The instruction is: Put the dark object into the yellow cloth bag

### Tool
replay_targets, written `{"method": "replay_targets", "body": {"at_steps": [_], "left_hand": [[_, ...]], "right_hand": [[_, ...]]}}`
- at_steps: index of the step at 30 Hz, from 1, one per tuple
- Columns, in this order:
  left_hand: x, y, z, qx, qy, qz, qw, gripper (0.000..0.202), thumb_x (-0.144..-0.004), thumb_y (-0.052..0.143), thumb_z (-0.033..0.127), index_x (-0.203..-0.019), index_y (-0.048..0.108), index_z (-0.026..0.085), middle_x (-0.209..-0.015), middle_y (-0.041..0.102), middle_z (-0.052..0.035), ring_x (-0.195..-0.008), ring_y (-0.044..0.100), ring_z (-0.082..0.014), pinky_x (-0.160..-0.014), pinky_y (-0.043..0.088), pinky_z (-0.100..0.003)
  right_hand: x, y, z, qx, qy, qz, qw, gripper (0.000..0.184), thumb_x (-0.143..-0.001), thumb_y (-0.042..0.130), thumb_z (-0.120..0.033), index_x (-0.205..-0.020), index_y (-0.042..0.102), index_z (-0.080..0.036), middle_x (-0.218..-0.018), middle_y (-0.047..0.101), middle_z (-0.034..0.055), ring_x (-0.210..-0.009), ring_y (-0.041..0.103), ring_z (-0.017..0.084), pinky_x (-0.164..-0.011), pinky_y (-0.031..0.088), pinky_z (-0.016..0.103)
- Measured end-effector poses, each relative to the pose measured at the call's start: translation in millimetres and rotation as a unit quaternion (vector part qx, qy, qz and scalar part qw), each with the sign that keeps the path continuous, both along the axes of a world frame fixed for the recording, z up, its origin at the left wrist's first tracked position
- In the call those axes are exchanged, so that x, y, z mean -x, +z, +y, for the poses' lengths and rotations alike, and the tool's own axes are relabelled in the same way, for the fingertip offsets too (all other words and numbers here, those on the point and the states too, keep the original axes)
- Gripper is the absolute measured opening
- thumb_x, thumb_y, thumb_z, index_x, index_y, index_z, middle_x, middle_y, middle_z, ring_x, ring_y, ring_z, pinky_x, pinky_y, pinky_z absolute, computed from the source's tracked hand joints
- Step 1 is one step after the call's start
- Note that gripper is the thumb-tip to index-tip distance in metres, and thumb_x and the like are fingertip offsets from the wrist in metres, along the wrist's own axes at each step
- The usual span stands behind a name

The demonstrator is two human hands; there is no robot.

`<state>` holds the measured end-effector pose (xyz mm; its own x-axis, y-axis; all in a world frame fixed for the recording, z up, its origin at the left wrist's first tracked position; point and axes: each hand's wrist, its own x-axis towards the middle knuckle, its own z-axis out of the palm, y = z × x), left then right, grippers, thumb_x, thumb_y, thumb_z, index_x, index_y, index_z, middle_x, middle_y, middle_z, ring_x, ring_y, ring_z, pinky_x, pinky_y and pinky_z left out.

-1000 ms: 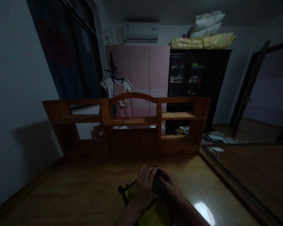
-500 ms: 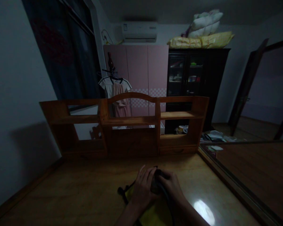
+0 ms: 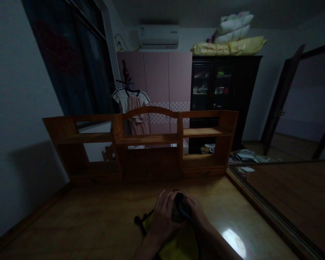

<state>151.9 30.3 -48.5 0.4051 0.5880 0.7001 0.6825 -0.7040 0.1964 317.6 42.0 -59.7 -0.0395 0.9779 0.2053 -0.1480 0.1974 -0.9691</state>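
Note:
Both hands meet low in the middle of the head view, over a wooden desk [image 3: 97, 220]. My left hand [image 3: 162, 215] curls its fingers over a small dark object [image 3: 178, 210]. My right hand [image 3: 196, 213] grips the same dark object from the right side. Under my wrists lies a yellow bag or cloth [image 3: 176, 247] with a black strap [image 3: 139, 221] sticking out to the left. The room is dim and I cannot make out what the dark object is.
A wooden shelf unit [image 3: 148, 144] stands along the desk's far edge. A dark raised panel [image 3: 289, 195] borders the desk on the right. Beyond are a pink wardrobe [image 3: 158, 86], a dark cabinet [image 3: 222, 90] topped with bedding, and hanging clothes [image 3: 131, 103].
My hands have stayed in nearly the same spot, shifting slightly on the dark object. The camera has tilted a little, so the room has slid left in the picture.

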Motion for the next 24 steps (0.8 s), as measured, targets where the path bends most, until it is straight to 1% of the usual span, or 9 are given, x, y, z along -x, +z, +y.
{"method": "replay_targets", "body": {"at_steps": [2,4,9,14,17,20,24], "left_hand": [[0.0,0.4,-0.4,0.006,-0.005,-0.001,1.000,0.084,-0.067,0.074,0.038,-0.138,0.035,0.015,-0.129,0.053,-0.0147,-0.123,0.046,-0.0345,-0.107,0.033,-0.060],[0.2,0.3,-0.5,0.012,-0.011,-0.002,1.000,0.081,-0.069,0.073,0.037,-0.138,0.035,0.015,-0.129,0.053,-0.0150,-0.125,0.045,-0.0351,-0.106,0.034,-0.060],[1.1,-2.3,2.0,0.038,-0.024,-0.002,0.999,0.084,-0.066,0.074,0.031,-0.138,0.035,0.016,-0.132,0.050,-0.0139,-0.127,0.042,-0.0349,-0.108,0.031,-0.060],[1.0,-3.5,2.5,0.064,-0.022,0.010,0.998,0.086,-0.063,0.076,0.032,-0.137,0.035,0.017,-0.132,0.049,-0.0118,-0.129,0.039,-0.0329,-0.112,0.027,-0.057],[0.3,-1.6,1.2,0.064,-0.026,0.014,0.997,0.089,-0.061,0.078,0.035,-0.137,0.035,0.018,-0.131,0.049,-0.0115,-0.126,0.042,-0.0319,-0.113,0.025,-0.057],[-0.3,1.4,0.0,0.069,-0.033,0.015,0.997,0.087,-0.063,0.077,0.039,-0.136,0.036,0.018,-0.130,0.051,-0.0112,-0.122,0.046,-0.0306,-0.113,0.025,-0.057],[-0.5,2.8,-0.2,0.079,-0.029,0.009,0.996,0.087,-0.062,0.077,0.034,-0.137,0.035,0.019,-0.127,0.052,-0.0103,-0.119,0.047,-0.0299,-0.113,0.024,-0.057]], "right_hand": [[0.8,6.5,-5.0,-0.007,-0.007,-0.007,1.000,0.043,-0.073,0.066,-0.047,-0.106,0.071,-0.020,-0.111,0.070,0.0087,-0.110,0.059,0.031,-0.102,0.039,0.048],[1.3,9.2,-7.4,-0.028,-0.008,-0.023,0.999,0.041,-0.074,0.067,-0.043,-0.108,0.070,-0.019,-0.111,0.070,0.0095,-0.109,0.060,0.031,-0.101,0.041,0.048],[1.0,5.5,-4.9,-0.063,0.005,-0.080,0.995,0.038,-0.081,0.063,-0.038,-0.112,0.068,-0.017,-0.109,0.071,0.0104,-0.104,0.063,0.032,-0.095,0.046,0.046],[-0.1,6.9,-3.8,-0.083,0.026,-0.095,0.992,0.035,-0.084,0.061,-0.035,-0.113,0.069,-0.016,-0.102,0.073,0.0079,-0.098,0.065,0.030,-0.086,0.050,0.040],[-0.9,8.6,-4.1,-0.074,0.010,-0.115,0.991,0.033,-0.081,0.064,-0.038,-0.104,0.072,-0.015,-0.093,0.074,0.0064,-0.092,0.066,0.030,-0.080,0.052,0.037],[-1.6,8.3,-3.4,-0.048,0.001,-0.123,0.991,0.035,-0.081,0.064,-0.043,-0.095,0.074,-0.013,-0.084,0.074,0.0064,-0.086,0.067,0.029,-0.074,0.053,0.036],[-3.1,4.7,-1.1,-0.014,0.048,-0.079,0.996,0.040,-0.078,0.066,-0.044,-0.102,0.071,-0.013,-0.091,0.073,0.0083,-0.087,0.068,0.028,-0.075,0.054,0.036]]}}
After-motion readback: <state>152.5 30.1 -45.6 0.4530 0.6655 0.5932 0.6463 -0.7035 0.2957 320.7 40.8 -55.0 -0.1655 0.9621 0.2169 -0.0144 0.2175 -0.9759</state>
